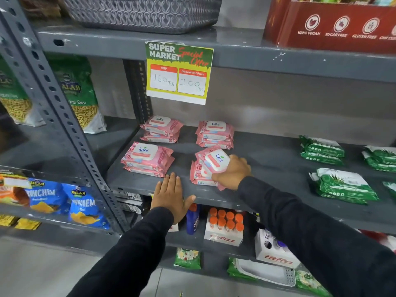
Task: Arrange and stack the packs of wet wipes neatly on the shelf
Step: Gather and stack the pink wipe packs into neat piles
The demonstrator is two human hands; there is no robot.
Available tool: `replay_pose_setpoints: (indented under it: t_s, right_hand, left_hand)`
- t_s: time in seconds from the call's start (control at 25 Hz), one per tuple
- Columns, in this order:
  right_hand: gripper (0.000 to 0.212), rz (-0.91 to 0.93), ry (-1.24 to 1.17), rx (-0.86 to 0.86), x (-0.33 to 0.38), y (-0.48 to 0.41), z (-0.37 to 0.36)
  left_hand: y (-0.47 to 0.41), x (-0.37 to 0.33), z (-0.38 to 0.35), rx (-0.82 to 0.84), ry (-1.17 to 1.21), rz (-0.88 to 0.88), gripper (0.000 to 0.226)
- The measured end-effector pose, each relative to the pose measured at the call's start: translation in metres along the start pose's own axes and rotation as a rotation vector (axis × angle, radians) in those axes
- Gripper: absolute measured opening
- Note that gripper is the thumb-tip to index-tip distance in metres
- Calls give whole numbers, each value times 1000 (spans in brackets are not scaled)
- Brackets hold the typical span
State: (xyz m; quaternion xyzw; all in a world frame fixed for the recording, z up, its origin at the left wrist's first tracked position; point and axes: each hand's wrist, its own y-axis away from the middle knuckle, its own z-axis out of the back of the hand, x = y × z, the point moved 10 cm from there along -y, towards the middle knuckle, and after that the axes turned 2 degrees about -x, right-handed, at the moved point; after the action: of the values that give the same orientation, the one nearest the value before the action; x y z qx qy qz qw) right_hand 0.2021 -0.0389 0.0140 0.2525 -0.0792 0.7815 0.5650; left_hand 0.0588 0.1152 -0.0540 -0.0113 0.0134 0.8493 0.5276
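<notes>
Now | my right hand [232,173] grasps a glossy pink soft-plastic wipes pack [212,161], tilted on the front-right pink stack [200,177], frame centre | left hand [171,197] flat, fingers spread, holding nothing, on matte grey metal shelf [278,168]

Pink wet-wipe packs [147,159] in four low stacks on grey shelf [267,168], front-right top pack [215,160] tilted

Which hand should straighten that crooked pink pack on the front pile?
Right. The right hand already grips the tilted pink pack on the front right stack. The left hand lies flat and empty on the shelf edge.
</notes>
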Motion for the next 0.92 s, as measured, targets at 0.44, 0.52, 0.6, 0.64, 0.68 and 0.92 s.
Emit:
replay_pose_setpoints:
  t_s: [0.44, 0.52, 0.6, 0.64, 0.68, 0.92]
  right_hand:
    - [59, 346, 85, 170, 24, -17, 9]
    - [78, 346, 101, 199, 23, -21, 5]
    - [104, 329, 76, 218, 19, -25, 1]
    - [113, 311, -14, 192, 16, -25, 3]
    - [115, 281, -183, 154, 10, -28, 5]
    - [49, -81, -940, -132, -58, -9, -9]
  left_hand:
    - [1, -1, 0, 13, -10, -6, 86]
    - [0, -1, -1, 6, -10, -5, 90]
    - [0, 0, -1, -4, -5, -3, 95]
    - [0, 1, 0, -11, -1, -3, 97]
    - [0, 1, 0, -16, 9, -4, 98]
    - [-2, 2, -1, -40, 89, 2, 95]
